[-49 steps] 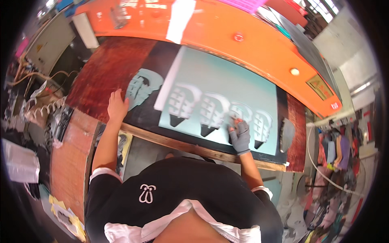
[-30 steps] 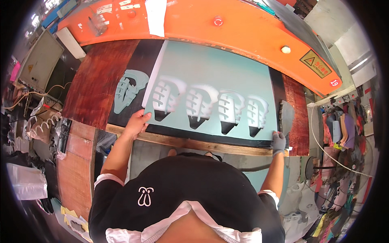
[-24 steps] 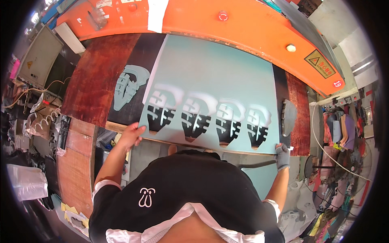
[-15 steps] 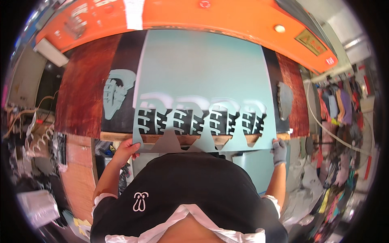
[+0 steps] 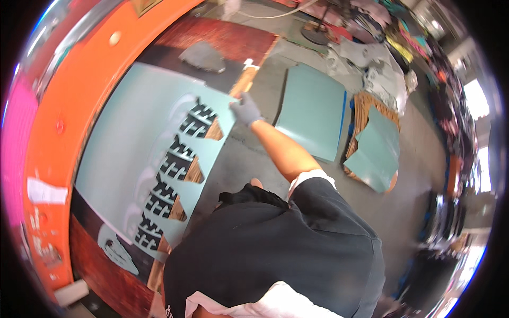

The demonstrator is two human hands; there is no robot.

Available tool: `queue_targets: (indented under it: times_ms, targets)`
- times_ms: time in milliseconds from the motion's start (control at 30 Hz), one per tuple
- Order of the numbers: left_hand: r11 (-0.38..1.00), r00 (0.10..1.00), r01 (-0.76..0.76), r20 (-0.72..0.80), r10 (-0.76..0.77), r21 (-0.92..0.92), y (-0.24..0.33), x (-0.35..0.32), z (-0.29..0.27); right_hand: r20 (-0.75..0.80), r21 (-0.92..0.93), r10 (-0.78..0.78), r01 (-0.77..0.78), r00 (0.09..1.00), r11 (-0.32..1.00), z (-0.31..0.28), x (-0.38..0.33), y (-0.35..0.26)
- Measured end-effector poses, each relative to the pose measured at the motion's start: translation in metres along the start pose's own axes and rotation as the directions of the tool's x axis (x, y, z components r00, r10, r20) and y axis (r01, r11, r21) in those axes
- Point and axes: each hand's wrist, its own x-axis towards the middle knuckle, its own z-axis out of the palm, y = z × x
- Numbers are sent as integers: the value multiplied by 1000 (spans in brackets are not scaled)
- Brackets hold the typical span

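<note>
A pale blue-green sheet lies over the black and dark-red work surface. Along its near edge runs a row of several shoe-upper-shaped cut-outs, with the black board and wooden edge showing through them. My right hand, in a grey glove, grips the sheet's corner at the far end of that edge, the arm stretched out. My left hand is hidden; only a bit of the arm shows at the bottom, beside my black shirt. A cut blue-green piece rests by the sheet's left side. Beyond its other side sits a grey cut piece.
An orange machine beam runs along the surface's far side. On the floor to the right lie a stack of blue-green sheets and an irregular blue-green offcut on brown material. Pale scraps and coloured material are heaped beyond.
My view has swung to the right, bringing the floor stacks into sight. The left hand, earlier holding the sheet's left corner, has gone out of sight. The right hand still holds its corner.
</note>
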Motion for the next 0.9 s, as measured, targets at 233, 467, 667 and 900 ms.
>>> queue_targets:
  times_ms: [233, 467, 667, 900]
  targets:
    - [470, 776, -597, 318, 545, 651, 137, -28, 39, 154, -12, -13, 15, 988, 1000, -10, -11, -15]
    - [169, 746, -372, 186, 639, 913, 139, -8, 118, 138, -207, -194, 220, 971, 953, -41, -23, -9]
    - [195, 640, -246, 8, 768, 950, 118, 0, 126, 274, -348, -497, 567, 823, 747, -59, -49, -18]
    - [225, 615, -242, -30, 788, 944, 134, 4, 131, 388, -138, -637, 725, 666, 674, -41, -51, -32]
